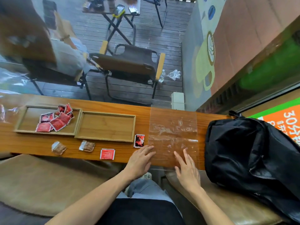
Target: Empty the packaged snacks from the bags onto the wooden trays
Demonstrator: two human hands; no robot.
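Note:
A flat, clear plastic bag [172,127] lies empty on the long wooden counter [113,106]. My left hand [140,161] rests palm down at its near left corner, and my right hand [186,168] lies flat on its near edge, fingers spread. Two wooden trays stand to the left: the left tray [22,119] holds a pile of red snack packets [55,119], the right tray [105,125] holds nothing. Loose on the counter lie a red-and-black packet [139,140], a red packet [107,154] and two brownish packets [87,146] [58,148].
A black backpack [250,156] sits at the counter's right end, close to my right hand. Another clear bag [6,111] lies at the far left edge. Beyond the counter are folding chairs [129,65] and a seated person [65,51]. Padded seats lie below the counter.

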